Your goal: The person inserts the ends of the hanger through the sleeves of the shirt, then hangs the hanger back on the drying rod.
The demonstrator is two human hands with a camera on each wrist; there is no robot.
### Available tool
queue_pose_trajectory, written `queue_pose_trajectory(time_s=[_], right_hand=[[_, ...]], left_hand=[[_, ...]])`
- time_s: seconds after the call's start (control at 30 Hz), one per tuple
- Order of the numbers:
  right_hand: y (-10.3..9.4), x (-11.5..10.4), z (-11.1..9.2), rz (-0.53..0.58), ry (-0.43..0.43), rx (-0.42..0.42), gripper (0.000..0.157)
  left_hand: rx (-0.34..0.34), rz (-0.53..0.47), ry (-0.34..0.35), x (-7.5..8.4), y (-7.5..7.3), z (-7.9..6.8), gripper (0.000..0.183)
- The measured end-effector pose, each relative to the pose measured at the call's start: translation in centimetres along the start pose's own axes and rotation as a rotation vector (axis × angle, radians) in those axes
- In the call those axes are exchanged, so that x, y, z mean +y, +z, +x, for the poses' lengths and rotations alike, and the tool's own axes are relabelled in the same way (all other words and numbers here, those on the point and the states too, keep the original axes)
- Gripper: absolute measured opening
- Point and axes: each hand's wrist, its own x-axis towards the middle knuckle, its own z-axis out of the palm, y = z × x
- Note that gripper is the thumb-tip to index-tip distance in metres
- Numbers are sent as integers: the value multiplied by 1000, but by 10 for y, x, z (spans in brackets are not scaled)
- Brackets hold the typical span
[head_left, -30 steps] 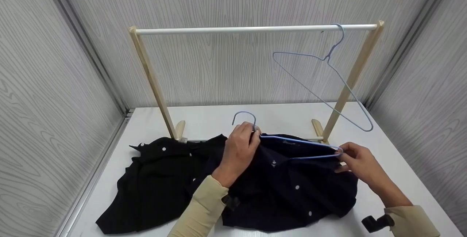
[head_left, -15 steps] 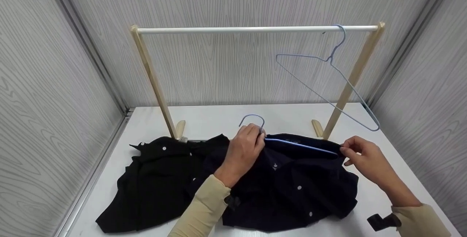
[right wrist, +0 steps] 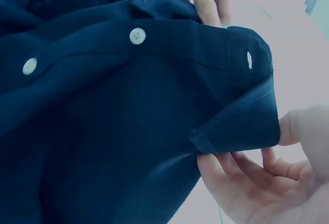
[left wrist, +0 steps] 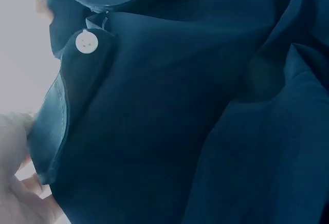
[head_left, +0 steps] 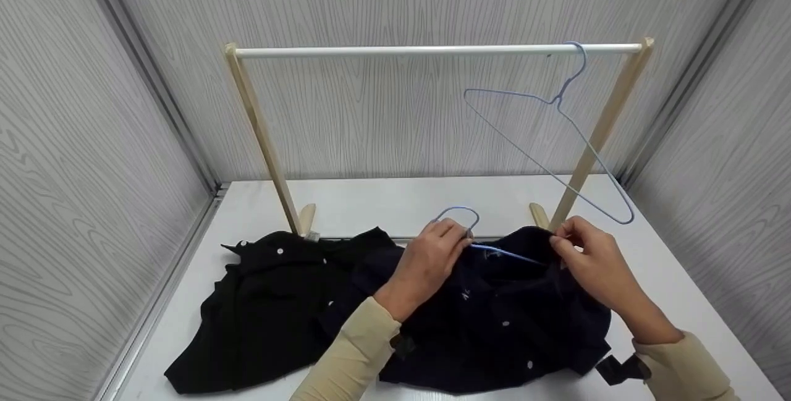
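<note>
"While the left hand grips the blue hanger just below its hook, what is the right hand doing?"

"Pinching the navy shirt at the collar's edge, thumb against fingers. I'd judge it lifts the cloth so the neck opening gapes — one arm of the hanger slopes from the left hand into it."

"And why grip so near the hook?"

"Probably for control: from there one hand can tilt the whole frame, with the hook clear of the cloth."

"Where does the shirt lie?"

"Bunched on the white tabletop, below and between the hands. A black shirt spreads to the left of the left hand, touching it. The second hanger hangs from the rack above the right hand — out of the way, I suppose."

"What do the wrist views add?"

"The right one shows the turned collar up close and a buttonhole that I can't make out from the head. The left one is hazy: a button and folds, though I can't tell which shirt. Only the head view plainly shows the hanger."
</note>
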Motion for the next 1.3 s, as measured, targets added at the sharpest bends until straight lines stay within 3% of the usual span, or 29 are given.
queue_pose_trajectory(time_s=[0.27, 0.53, 0.73, 0.87, 1.1, 1.3], right_hand=[[23, -14, 8, 13, -25, 30, 5], [33, -19, 11, 32, -145, 16, 9], [32, -13, 11, 28, -288, -73, 16], [33, -10, 10, -34, -277, -108, 20], [34, -10, 12, -97, -299, -37, 13], [28, -8, 13, -60, -288, 55, 9]], left_hand=[[30, -66, 42, 9, 3, 8, 16], [63, -147, 114, 11, 4, 21, 14], [70, -218, 105, 6, 3, 24, 13], [67, -240, 118, 5, 3, 24, 15], [82, -277, 131, 4, 3, 29, 15], [23, -309, 85, -3, -4, 33, 28]])
